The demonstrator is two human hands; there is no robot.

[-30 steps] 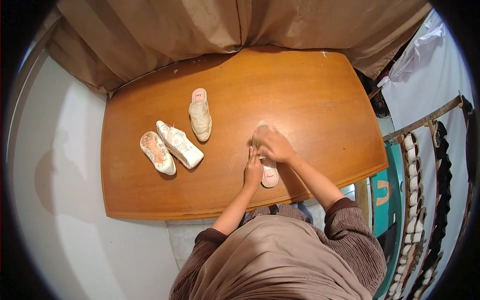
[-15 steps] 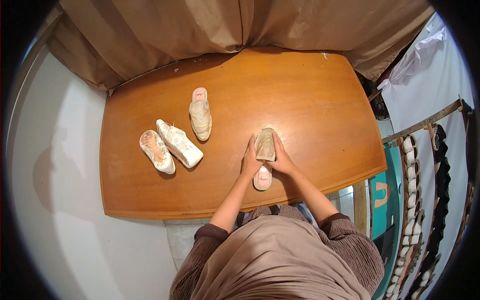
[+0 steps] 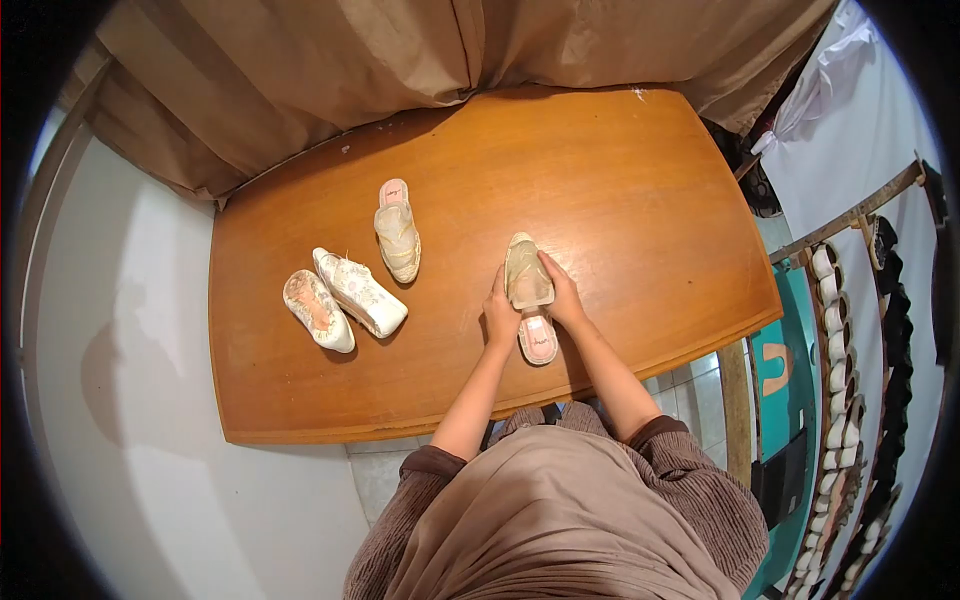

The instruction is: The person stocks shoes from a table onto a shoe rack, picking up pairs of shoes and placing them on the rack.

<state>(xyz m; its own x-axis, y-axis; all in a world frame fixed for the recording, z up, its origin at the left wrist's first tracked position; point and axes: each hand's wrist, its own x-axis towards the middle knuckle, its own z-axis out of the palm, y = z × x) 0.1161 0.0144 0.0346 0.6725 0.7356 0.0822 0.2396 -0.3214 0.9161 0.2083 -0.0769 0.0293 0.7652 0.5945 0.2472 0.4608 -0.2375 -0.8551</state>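
A beige closed-toe slipper with a pink insole is between my two hands near the front of the wooden table. Its toe points away from me and its open heel faces me. My left hand grips the slipper's left side, and my right hand grips the right side with the fingers along the upper. The undersides of both hands are hidden. A matching slipper lies farther off to the left, toe toward me. Left of that, a white flowered shoe lies beside another white shoe.
A brown curtain hangs along the table's far edge. To the left is a white wall. On the right, shoes line a rack beside a green surface bearing a tan U-shaped piece.
The slipper in my hands has turned slightly, its heel swinging right and its toe a little left. My hands have shifted along its sides. The view has tilted a little; the other shoes lie as before.
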